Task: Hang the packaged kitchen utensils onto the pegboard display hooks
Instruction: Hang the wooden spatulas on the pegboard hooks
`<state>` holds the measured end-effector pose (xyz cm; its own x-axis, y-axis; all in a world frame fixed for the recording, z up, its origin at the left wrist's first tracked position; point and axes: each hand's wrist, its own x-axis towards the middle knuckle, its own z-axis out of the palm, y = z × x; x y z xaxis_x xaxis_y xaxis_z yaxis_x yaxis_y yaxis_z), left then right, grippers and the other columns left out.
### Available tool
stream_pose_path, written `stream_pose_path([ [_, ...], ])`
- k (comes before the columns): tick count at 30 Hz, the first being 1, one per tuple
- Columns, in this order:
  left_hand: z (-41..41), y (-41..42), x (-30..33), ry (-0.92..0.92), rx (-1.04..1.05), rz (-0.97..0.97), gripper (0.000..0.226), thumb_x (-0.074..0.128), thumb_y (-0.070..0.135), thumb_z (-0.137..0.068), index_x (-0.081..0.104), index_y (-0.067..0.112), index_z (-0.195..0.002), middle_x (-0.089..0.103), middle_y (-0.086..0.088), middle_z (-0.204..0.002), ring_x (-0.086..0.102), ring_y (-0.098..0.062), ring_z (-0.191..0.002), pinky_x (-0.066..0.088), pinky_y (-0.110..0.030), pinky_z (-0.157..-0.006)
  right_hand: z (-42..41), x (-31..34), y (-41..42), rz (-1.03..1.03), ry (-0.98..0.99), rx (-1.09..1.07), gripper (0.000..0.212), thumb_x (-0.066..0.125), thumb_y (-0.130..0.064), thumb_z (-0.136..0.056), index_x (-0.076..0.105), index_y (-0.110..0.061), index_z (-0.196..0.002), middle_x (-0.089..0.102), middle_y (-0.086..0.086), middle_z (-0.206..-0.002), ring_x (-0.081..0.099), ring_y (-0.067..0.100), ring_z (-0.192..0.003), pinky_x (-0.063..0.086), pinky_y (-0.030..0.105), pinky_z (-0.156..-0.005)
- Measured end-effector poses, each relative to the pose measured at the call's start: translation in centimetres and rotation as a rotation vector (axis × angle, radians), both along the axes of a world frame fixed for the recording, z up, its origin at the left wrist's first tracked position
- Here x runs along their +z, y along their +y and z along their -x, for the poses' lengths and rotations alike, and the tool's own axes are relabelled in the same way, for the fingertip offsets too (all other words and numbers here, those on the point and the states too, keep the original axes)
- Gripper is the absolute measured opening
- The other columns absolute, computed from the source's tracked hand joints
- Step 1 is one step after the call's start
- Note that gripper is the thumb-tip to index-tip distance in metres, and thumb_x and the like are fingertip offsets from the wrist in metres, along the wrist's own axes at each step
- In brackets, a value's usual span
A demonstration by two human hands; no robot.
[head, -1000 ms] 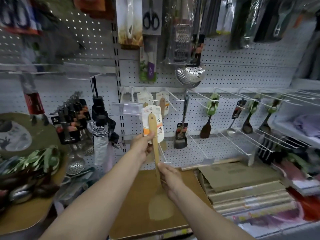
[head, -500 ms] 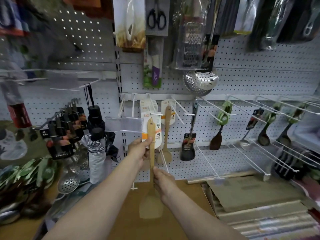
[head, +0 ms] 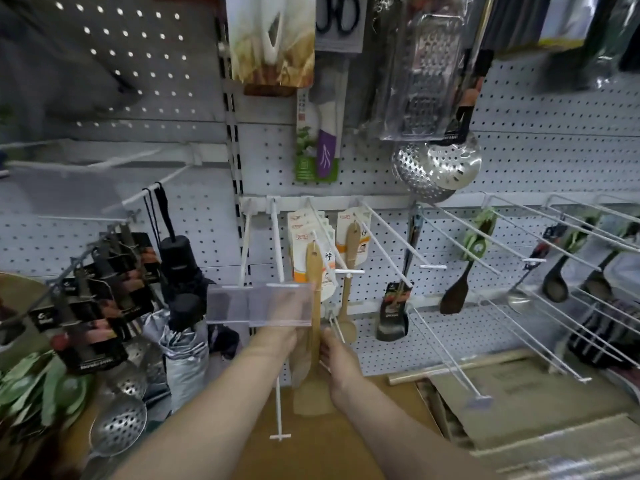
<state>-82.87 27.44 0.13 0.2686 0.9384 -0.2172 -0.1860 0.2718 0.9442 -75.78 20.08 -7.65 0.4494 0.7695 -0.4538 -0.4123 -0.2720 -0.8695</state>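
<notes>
Both hands work at the pale wooden spatula with orange-white card (head: 314, 306). The right hand (head: 337, 358) pinches its handle just right of the blade; the left hand (head: 282, 323) sits left of it behind the clear plastic price-tag holder (head: 259, 304), grip can't tell. The card's hole sits near the white wire peg hook (head: 327, 258), w/ other carded spatulas behind. Risk, imo: the tag holder blocks the view, the hole misses the tip, and the spatula drops.
</notes>
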Motion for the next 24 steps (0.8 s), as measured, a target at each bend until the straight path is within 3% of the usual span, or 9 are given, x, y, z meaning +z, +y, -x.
stream_pose_path([
  [3, 0.0, 0.4, -0.7, 0.047, -0.008, -0.03, 0.014, 0.065, 0.016, -0.096, 0.061, 0.016, -0.082, 0.062, -0.014, -0.086, 0.054, -0.002, -0.041, 0.04, -0.013, -0.039, -0.2, -0.3, 0.6, -0.007, 0.018, -0.042, 0.025, 0.058, -0.039, -0.099, 0.073, -0.02, -0.095, 0.075, 0.001, -0.091, 0.067, 0.017, -0.092, 0.053, 0.031, -0.078],
  [6, 0.0, 0.1, -0.3, 0.036, -0.02, -0.009, 0.017, 0.062, 0.015, -0.097, 0.059, 0.012, -0.081, 0.056, -0.007, -0.07, 0.048, 0.0, -0.034, 0.037, -0.011, -0.036, -0.2, 0.0, 0.5, -0.023, 0.039, -0.057, 0.024, 0.055, -0.035, -0.102, 0.072, -0.018, -0.096, 0.074, 0.0, -0.089, 0.067, 0.014, -0.089, 0.05, 0.026, -0.067],
  [8, 0.4, -0.5, 0.2, 0.028, -0.027, 0.009, 0.018, 0.06, 0.016, -0.098, 0.06, 0.01, -0.081, 0.056, -0.006, -0.071, 0.054, -0.006, -0.044, 0.04, -0.013, -0.039, 0.0, 0.4, -0.1, -0.031, 0.048, -0.071, 0.024, 0.056, -0.031, -0.102, 0.073, -0.015, -0.098, 0.075, 0.0, -0.087, 0.068, 0.013, -0.086, 0.049, 0.026, -0.063],
  [11, 1.4, -1.8, 0.7, -0.002, -0.033, 0.025, 0.017, 0.069, 0.028, -0.092, 0.065, 0.013, -0.099, 0.066, -0.007, -0.093, 0.059, -0.018, -0.076, 0.051, -0.026, -0.064, 0.4, 0.7, -1.3, -0.045, 0.02, -0.074, 0.024, 0.058, -0.031, -0.1, 0.075, -0.014, -0.104, 0.077, -0.001, -0.095, 0.069, 0.015, -0.098, 0.051, 0.029, -0.077],
  [13, 2.4, -2.9, 0.4, -0.027, -0.021, 0.037, 0.033, 0.079, 0.04, -0.082, 0.068, 0.018, -0.105, 0.072, -0.007, -0.096, 0.065, -0.027, -0.086, 0.057, -0.037, -0.074, 1.0, 1.1, -2.6, -0.066, -0.004, -0.063, 0.026, 0.058, -0.032, -0.099, 0.074, -0.014, -0.109, 0.076, 0.0, -0.105, 0.067, 0.015, -0.106, 0.047, 0.033, -0.09],
  [15, 3.7, -4.1, -0.3, 0.0, -0.005, 0.049, 0.045, 0.084, 0.047, -0.071, 0.07, 0.02, -0.104, 0.074, -0.007, -0.1, 0.069, -0.029, -0.092, 0.059, -0.043, -0.083, 1.7, 1.5, -4.3, -0.091, -0.022, -0.047, 0.029, 0.058, -0.035, -0.1, 0.071, -0.015, -0.115, 0.074, 0.0, -0.111, 0.064, 0.014, -0.109, 0.044, 0.033, -0.089],
  [20, 8.4, -11.1, -0.5, -0.045, 0.049, 0.083, 0.029, 0.077, 0.026, -0.086, 0.066, 0.016, -0.111, 0.072, -0.002, -0.106, 0.066, -0.013, -0.093, 0.053, -0.028, -0.078, 5.0, 2.7, -9.8, -0.137, -0.036, 0.031, 0.047, 0.058, -0.043, -0.099, 0.057, -0.015, -0.137, 0.061, 0.001, -0.132, 0.055, 0.02, -0.126, 0.04, 0.04, -0.111],
  [24, 13.5, -17.4, -1.4, -0.091, 0.094, 0.135, 0.02, 0.075, 0.021, -0.088, 0.063, 0.016, -0.104, 0.067, 0.0, -0.103, 0.062, -0.012, -0.093, 0.055, -0.031, -0.079, 9.4, 3.0, -14.9, -0.116, -0.077, 0.112, 0.037, 0.058, -0.045, -0.098, 0.058, -0.021, -0.127, 0.06, 0.0, -0.123, 0.055, 0.018, -0.116, 0.042, 0.036, -0.103],
])
